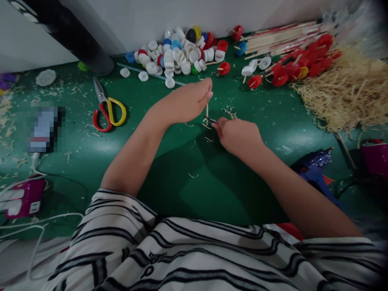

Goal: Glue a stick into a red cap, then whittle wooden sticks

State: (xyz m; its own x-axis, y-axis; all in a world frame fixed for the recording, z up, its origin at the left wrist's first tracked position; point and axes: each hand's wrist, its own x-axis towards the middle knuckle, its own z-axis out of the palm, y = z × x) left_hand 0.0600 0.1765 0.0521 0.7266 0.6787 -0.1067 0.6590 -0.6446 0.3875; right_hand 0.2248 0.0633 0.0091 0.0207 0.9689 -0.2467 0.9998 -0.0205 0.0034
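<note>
My left hand [198,97] is closed around the upper part of a thin wooden stick [207,110], which points down toward the green tabletop. In my right hand [238,133] is a small knife, held in a pinch; only its dark blade [210,119] shows, lying against the stick near its lower end. My fingers hide the knife's handle. Thin curled wood shavings [208,139] lie on the table just below the stick, and a small heap of them [229,111] sits beyond my right hand.
Bottle caps [182,56] are piled along the wall, with red caps on sticks [291,70] and bundled sticks [281,38] to their right. Wood shavings [348,89] heap at far right, near a blue glue gun [315,167]. Scissors [109,111] and a phone [44,127] lie left.
</note>
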